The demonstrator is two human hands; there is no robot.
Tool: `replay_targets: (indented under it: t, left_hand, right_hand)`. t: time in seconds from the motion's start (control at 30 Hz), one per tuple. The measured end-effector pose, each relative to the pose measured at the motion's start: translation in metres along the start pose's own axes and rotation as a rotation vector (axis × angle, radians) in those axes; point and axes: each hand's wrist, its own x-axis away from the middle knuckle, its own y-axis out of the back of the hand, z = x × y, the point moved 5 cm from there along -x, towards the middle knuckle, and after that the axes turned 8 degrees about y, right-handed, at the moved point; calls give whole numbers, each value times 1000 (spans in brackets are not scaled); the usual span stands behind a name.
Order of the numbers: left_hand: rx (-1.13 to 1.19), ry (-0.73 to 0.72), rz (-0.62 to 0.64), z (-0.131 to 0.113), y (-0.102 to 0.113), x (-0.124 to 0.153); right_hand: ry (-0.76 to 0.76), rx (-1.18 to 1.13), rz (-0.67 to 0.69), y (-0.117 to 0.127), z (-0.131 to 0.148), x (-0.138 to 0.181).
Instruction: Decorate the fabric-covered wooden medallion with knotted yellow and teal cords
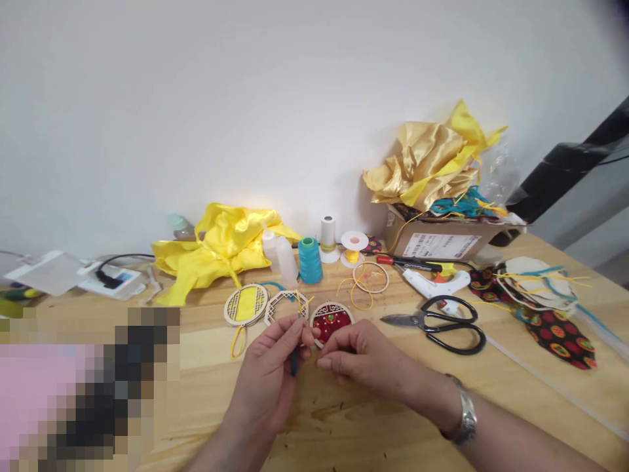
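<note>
My left hand [275, 373] is closed in a pinch on a thin blue cord [294, 360] with a bit of yellow thread above it. My right hand [361, 357] is curled, fingertips pinched beside the left, touching the lower edge of a round wooden ornament with red fabric [331, 319]. Two more wooden ornaments lie just behind: one with yellow fabric [246, 305] and an unfilled lattice one [285, 305]. A metal bracelet [466, 416] sits on my right wrist.
Black scissors [442, 326], a white glue gun [435, 284], a teal thread cone [310, 260], white spools [328, 237], a wooden ring [371, 276], yellow cloth [221, 246], a cardboard box [442, 242] heaped with gold fabric, and patterned fabric pieces [555, 328] lie on the wooden table [491, 393].
</note>
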Motion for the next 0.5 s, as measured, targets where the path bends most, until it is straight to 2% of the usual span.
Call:
replay_targets:
  t: [0.17, 0.37, 0.5]
  left_hand:
    - [32, -20, 4, -3, 1, -2]
    - [74, 18, -49, 3, 2, -2]
    - [70, 47, -24, 8, -3, 1]
  right_hand:
    - [-12, 43, -42, 5, 6, 3]
    - [53, 34, -201, 8, 11, 0]
    - [41, -99, -109, -5, 4, -3]
